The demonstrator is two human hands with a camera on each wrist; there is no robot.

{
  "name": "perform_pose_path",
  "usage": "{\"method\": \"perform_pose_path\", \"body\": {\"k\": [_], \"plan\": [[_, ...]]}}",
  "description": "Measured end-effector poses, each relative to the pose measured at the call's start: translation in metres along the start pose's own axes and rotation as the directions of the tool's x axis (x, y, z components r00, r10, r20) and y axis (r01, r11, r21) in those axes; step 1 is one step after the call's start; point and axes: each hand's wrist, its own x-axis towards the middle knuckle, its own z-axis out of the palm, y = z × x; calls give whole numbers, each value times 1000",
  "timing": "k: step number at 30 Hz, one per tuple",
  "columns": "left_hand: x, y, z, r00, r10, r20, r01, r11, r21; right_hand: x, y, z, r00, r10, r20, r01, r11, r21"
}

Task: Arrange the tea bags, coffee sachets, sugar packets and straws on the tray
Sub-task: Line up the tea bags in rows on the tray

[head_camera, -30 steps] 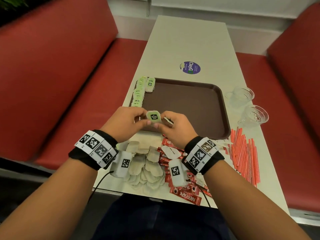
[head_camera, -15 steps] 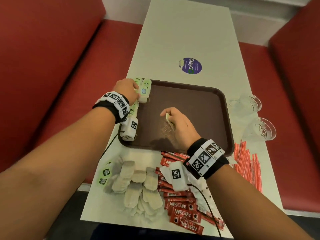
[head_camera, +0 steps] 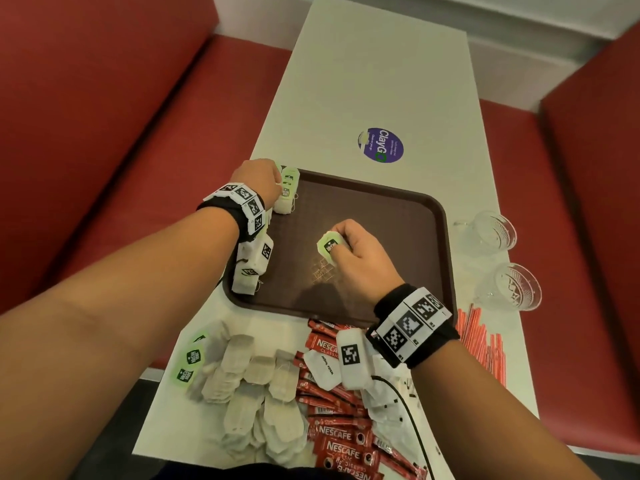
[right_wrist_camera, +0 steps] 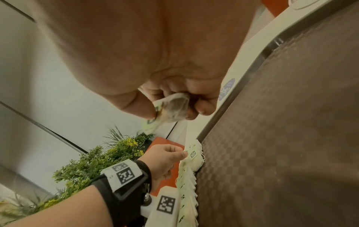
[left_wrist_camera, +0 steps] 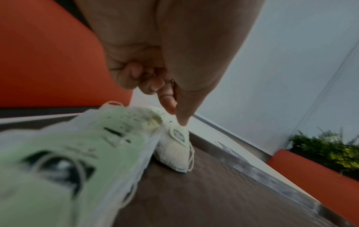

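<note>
Tea bags (head_camera: 287,192) stand in a row along the left edge of the tray (head_camera: 398,202); the left hand (head_camera: 258,178) pinches the far one with curled fingers, probably to straighten it. At the tray's middle, the right hand (head_camera: 356,251) grips another tea bag (head_camera: 329,247), ready to add.

One brown tray (head_camera: 398,209) sits on one white table (head_camera: 377,81). Two clear glass cups (head_camera: 493,230) stand to the tray's right. Two hands are in view: the left hand (head_camera: 258,178) and the right hand (head_camera: 360,254). One round purple sticker (head_camera: 381,145) lies beyond the tray. The tea bags (head_camera: 263,386), red coffee sachets (head_camera: 341,438), white sugar packets (head_camera: 322,368) and red straws (head_camera: 485,344) lie in overlapping heaps, too many to count.
</note>
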Motion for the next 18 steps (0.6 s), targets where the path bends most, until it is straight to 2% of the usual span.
{"method": "perform_pose_path", "body": {"k": [3, 6, 11, 13, 15, 18], "plan": [[-1, 9, 2, 988, 85, 130, -100, 989, 111, -1, 4, -6, 1000, -7, -11, 7, 1000, -28], [-4, 12, 3, 968, 96, 233, -140, 973, 181, -2, 8, -8, 1000, -3, -29, 2, 1000, -29], [-13, 16, -7, 966, 169, 196, -204, 963, 175, 1, 13, -7, 998, -39, -45, 37, 998, -48], [-27, 19, -17, 966, 230, 117, -238, 969, 61, 3, 14, -4, 997, -43, -59, 41, 999, -32], [-50, 23, -29, 952, 298, 66, -287, 947, -147, 5, 14, -1, 996, -38, -79, 37, 999, -20], [-92, 26, -46, 890, 425, 164, -348, 866, -359, 7, 16, 4, 992, -38, -121, 40, 999, 11]]}}
